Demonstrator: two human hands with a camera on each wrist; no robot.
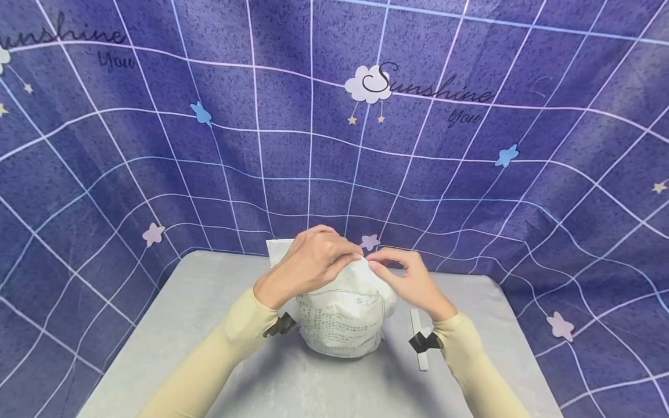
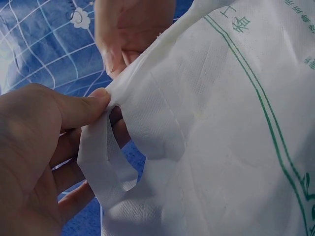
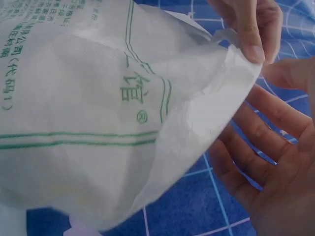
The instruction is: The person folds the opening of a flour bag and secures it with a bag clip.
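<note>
A white bag (image 1: 340, 325) with green printing stands bulging on the table between my hands. My left hand (image 1: 316, 255) pinches its top edge between thumb and fingers. In the left wrist view, a cut-out handle hole (image 2: 125, 152) lies just below that thumb, with some fingers showing behind the bag. My right hand (image 1: 410, 276) pinches the same rim a little to the right, thumb and index finger close together. The right wrist view shows its other fingers (image 3: 256, 128) spread behind the edge. What the bag contains is hidden.
Behind my left hand a white flat piece (image 1: 277, 249) sticks up. A narrow white strip (image 1: 422, 361) lies on the grey table (image 1: 209, 290), partly covered by the black piece (image 1: 424, 342) at my right wrist. A purple grid-patterned curtain (image 1: 292, 145) encloses the table's back and sides.
</note>
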